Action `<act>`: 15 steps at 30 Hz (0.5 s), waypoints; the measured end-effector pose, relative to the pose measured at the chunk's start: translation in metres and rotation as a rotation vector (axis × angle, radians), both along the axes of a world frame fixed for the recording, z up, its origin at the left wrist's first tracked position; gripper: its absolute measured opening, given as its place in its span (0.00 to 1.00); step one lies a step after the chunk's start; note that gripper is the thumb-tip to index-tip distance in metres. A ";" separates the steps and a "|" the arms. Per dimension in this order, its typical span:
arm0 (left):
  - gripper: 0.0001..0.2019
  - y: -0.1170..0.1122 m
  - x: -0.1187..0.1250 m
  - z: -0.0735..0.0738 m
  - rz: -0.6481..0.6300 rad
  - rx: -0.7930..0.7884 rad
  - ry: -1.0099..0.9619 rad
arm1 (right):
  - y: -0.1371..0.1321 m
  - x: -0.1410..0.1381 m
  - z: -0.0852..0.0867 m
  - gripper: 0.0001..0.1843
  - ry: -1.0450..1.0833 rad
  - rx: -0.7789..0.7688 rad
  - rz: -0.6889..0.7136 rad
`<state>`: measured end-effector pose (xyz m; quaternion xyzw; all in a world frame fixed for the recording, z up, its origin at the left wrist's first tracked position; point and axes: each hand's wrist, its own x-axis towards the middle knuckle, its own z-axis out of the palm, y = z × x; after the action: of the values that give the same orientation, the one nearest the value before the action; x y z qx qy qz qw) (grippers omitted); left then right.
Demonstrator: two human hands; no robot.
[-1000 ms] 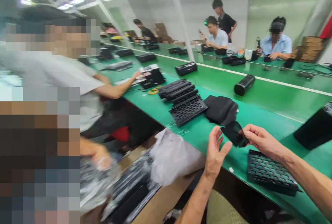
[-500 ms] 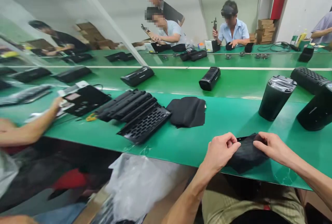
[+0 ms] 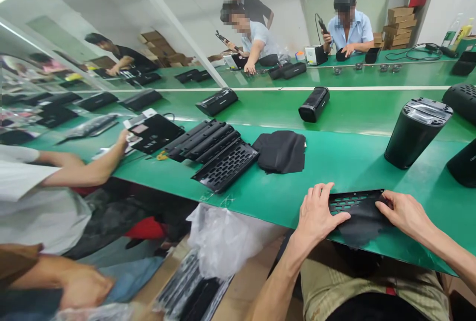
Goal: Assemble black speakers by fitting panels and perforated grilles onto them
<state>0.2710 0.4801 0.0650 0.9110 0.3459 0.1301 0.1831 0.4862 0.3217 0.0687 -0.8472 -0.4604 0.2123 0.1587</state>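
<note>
Black, thin fabric sheet point(image 3: 362, 226) has shifted, baring left-side slots of the black, perforated plastic panel point(image 3: 344, 204) on the green tabletop point(image 3: 275, 202); covering is only partial. Right hand point(image 3: 407, 214) pinches sheet to panel; left hand point(image 3: 316, 214), thumb spread, spans panel's left end, grip unclear.

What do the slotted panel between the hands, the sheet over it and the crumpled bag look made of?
Slotted panel: probably rigid plastic, satin black; straight edge, crisp slots.
Sheet: likely thin matte fabric or fine mesh; it drapes limply.
Crumpled bag: apparently plastic film, translucent, shiny; wrinkles catch light.
</note>
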 end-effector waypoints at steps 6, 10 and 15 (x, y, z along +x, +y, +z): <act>0.12 0.014 0.006 -0.002 -0.050 -0.160 0.009 | -0.005 0.015 0.000 0.09 -0.045 0.006 -0.001; 0.14 0.019 0.005 0.006 -0.053 -0.254 -0.022 | 0.004 0.026 -0.001 0.20 -0.023 0.104 0.060; 0.08 0.023 0.001 0.011 -0.098 -0.369 -0.101 | 0.010 0.028 -0.002 0.14 0.081 0.167 0.117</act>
<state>0.2717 0.5033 0.0764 0.8699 0.3096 0.1011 0.3704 0.5142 0.3316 0.0665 -0.7934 -0.5185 0.2161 0.2343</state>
